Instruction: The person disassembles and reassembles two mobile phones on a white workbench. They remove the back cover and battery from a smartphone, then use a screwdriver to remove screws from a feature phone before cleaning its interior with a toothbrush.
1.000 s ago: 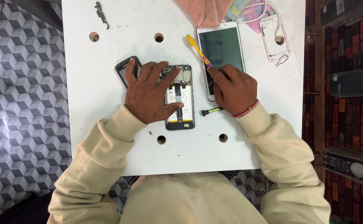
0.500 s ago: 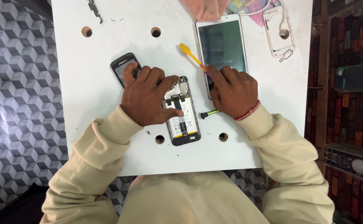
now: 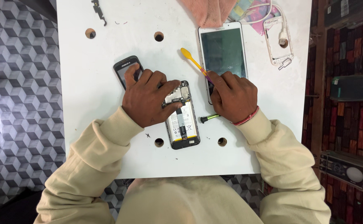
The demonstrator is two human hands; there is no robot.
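Note:
An opened smartphone (image 3: 183, 124) lies back-up on the white table (image 3: 90, 108), its battery and circuit board bare. My left hand (image 3: 146, 97) presses down on its upper part, fingers spread over the board. My right hand (image 3: 231, 95) is closed around a yellow-tipped tool (image 3: 191, 60) whose end points up and to the left, away from the phone. This hand rests partly on the lower corner of a white tablet (image 3: 223, 52).
A small dark phone (image 3: 125, 68) lies left of my left hand. A green-handled screwdriver (image 3: 208, 118) sits under my right wrist. A pink cloth (image 3: 208, 12), a white phone frame (image 3: 277, 39) with cable, and a dark metal part (image 3: 99, 10) lie at the far edge. The table has several round holes.
The view has shifted slightly, so the table sits lower in the frame. Both hands stay on the opened phone and the tool with little movement.

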